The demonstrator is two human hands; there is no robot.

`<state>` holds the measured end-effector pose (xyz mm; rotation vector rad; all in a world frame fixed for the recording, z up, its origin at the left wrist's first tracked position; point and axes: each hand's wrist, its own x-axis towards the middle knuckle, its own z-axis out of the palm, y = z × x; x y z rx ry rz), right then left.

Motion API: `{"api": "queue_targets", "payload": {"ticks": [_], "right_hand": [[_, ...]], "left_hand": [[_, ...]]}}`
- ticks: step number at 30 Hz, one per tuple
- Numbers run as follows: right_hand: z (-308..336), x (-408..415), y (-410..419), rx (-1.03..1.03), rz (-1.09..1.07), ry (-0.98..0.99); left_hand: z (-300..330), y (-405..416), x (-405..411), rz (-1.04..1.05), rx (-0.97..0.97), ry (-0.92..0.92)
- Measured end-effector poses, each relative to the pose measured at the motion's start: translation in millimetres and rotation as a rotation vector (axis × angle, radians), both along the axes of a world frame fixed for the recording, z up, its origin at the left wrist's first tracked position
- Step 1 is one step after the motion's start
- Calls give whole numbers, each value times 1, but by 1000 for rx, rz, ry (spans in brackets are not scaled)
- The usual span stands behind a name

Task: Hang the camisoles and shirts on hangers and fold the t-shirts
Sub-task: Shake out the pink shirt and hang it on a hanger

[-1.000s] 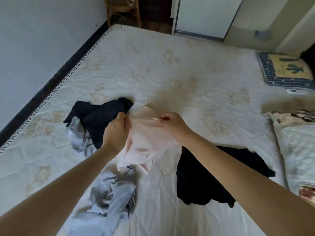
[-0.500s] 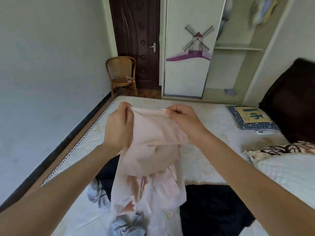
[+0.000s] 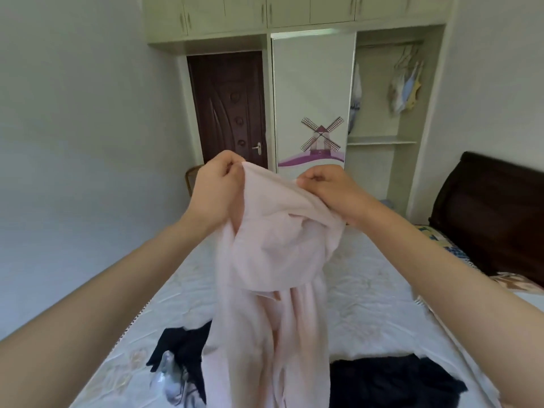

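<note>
Raised since the earlier frames, the pink garment (image 3: 273,275) now hangs at mid-frame, clear of the mattress (image 3: 368,290), with the view tilted up to the wardrobe (image 3: 312,92). Left hand (image 3: 216,189) and right hand (image 3: 329,189) are near each other, each pinching the garment's top edge in curled fingers. Step in hand, as judged: opening the piece out to identify it. Dark garments (image 3: 391,381) lie at lower frame, unsorted. Next move calls for finding shoulders or straps, then either a hanger from the rail at upper right (image 3: 407,55) or laying it flat to fold.
</note>
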<state>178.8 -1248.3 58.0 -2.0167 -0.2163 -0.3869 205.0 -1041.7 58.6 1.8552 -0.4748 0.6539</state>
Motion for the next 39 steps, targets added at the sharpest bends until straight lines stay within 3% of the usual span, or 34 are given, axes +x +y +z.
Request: {"api": "queue_targets", "payload": {"ticks": [6,8,12,16,20,22,27,30,37,39], "right_hand": [[-2,-24,7,110,-114,-56],[4,-42,13,115,-58,-67],[-3,-75,30,-243,119,-101],[-29,-78,45,-586,79,-77],[-37,-66,40,-656,-58,-448],[-27,-61,39,-590,-134,-496],[10,-49,58,-385,-70,-262],[23,-33,67,-413,-100,-114],[21,-3,49,-453,-197,57],[20,1,42,-422,-209,79]], "left_hand": [[24,-22,-12,-38,-94,64],[29,-24,-8,-28,-77,77],[33,-27,-4,-10,-66,113],[37,-31,-6,-37,-92,158],[39,-27,-8,-114,-38,186],[37,-21,-7,-118,43,184],[18,-19,-10,-247,100,288],[4,-20,-18,-332,85,386],[-6,-18,-28,-248,5,484],[-19,-17,-39,-268,147,454]]}}
